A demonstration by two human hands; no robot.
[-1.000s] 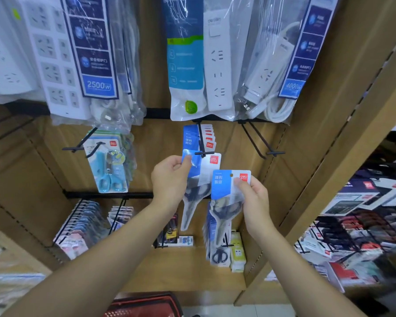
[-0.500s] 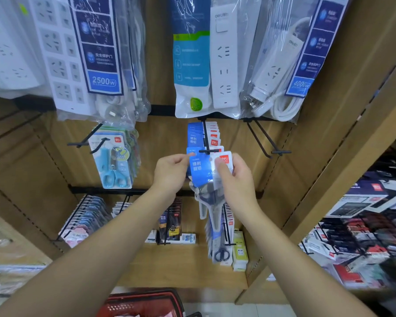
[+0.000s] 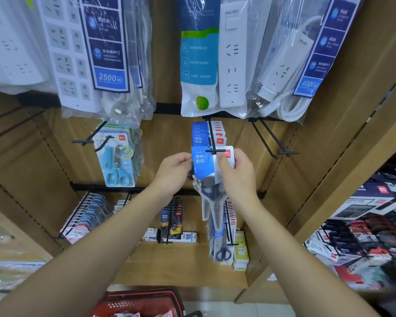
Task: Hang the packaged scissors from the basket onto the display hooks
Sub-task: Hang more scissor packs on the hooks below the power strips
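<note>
- Head view: scissors pack (image 3: 201,162), card top at the front tip of the hook (image 3: 215,151). Its long axis hangs straight down from the tip, blades lowest.
- Left hand (image 3: 173,172): just left of the tip, pinching the card's left edge.
- Right hand (image 3: 238,177): just right of the tip, thumb and fingers pinching the card's upper right. Both hands are equally near.
- Card hole: cannot tell whether it is over the tip yet. The push likely runs back along the hook, toward the hung packs (image 3: 198,133).
- Basket (image 3: 144,300): well below the hook.
</note>
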